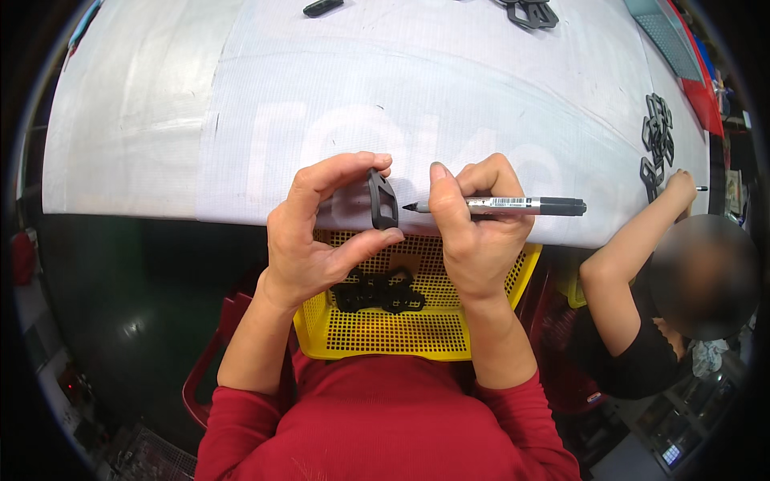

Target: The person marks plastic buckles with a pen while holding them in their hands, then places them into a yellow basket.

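Between thumb and fingers, my left hand [309,220] grips a small black plastic buckle [383,200], held upright near the table's front edge. My right hand [481,228] is closed around a marker pen [513,206] with a grey barrel and a dark end. Its bare black tip points left and sits just beside the buckle; a narrow gap seems to lie between them. Below both hands, a yellow perforated plastic basket [401,345] rests at my lap, with several black buckles [377,293] inside.
A white-covered table [160,120] spreads ahead. Black parts [529,12] lie at its far side, along with a black marker cap [323,7]. On the right, a co-worker's hand [682,186] is beside a pile of black buckles [658,136]. A red chair [216,345] shows behind my left arm.
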`<state>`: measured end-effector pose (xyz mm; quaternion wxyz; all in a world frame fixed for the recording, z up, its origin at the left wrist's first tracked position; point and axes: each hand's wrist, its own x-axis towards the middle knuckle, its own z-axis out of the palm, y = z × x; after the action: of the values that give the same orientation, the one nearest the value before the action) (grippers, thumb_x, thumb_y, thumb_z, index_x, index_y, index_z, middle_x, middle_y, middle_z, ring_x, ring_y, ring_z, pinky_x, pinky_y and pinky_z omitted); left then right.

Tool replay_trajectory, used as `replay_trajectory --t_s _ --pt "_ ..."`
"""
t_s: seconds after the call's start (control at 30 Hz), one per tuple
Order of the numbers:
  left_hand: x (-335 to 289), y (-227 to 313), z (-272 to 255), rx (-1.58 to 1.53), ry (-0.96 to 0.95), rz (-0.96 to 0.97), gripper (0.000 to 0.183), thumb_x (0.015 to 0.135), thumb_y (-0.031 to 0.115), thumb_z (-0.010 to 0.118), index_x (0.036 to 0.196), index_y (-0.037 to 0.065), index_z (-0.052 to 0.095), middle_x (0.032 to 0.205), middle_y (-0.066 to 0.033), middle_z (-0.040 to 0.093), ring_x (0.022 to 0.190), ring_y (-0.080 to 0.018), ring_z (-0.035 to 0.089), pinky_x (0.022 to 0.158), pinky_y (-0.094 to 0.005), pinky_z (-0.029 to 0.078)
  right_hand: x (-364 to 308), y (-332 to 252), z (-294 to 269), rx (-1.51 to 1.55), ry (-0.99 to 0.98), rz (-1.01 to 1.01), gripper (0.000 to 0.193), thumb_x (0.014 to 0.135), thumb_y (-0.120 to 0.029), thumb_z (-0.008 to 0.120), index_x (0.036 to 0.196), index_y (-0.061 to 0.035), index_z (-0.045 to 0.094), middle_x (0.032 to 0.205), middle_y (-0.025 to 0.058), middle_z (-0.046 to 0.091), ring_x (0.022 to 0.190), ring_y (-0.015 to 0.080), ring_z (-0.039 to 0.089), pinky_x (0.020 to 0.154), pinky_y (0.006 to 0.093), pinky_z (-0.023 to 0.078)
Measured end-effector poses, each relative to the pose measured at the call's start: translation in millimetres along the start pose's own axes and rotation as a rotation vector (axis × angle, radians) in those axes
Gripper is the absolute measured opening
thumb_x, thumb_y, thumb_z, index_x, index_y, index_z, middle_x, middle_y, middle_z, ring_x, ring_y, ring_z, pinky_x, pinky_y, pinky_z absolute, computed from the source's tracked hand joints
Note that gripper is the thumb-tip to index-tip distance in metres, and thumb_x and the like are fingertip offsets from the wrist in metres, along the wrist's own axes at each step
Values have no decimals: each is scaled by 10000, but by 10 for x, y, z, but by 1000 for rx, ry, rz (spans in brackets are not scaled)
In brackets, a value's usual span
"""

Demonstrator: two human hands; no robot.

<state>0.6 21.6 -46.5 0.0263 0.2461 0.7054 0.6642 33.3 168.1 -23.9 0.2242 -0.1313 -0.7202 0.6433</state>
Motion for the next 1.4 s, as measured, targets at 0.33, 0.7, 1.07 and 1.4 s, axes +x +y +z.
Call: replay_trajectory --t_s 0.33,0.7,1.07,1.4 --pt "-13 -26 -39 -10 -35 27 560 623 87 787 1090 8 489 1087 -150 593 1001 -227 590 839 -300 492 7 32 56 -40 -19 -7 273 741 13 629 596 -59 409 479 -30 442 434 4 391 385 183 297" --pt "-3 -78 -50 33 -49 130 557 620 105 788 1082 7 493 1091 -153 592 998 -238 595 833 -302 497 7 28 55 -95 -51 -13 276 737 15 631 598 -56 404 479 -25 444 429 11 395 381 193 302" --pt "3 -72 -46 26 -50 127 555 620 111 786 1080 12 492 1090 -154 592 999 -243 595 834 -302 497 8 6 66 -80 -61 -12 270 738 24 630 602 -54 410 480 -22 451 423 15 417 376 192 313" --pt "-13 -15 -61 14 -89 47 545 643 53 760 1109 6 479 1112 -165 571 1026 -237 571 860 -316 475 -1 79 -48 117 13 15 183 796 -61 640 704 -40 484 598 19 539 506 28 482 429 174 350"
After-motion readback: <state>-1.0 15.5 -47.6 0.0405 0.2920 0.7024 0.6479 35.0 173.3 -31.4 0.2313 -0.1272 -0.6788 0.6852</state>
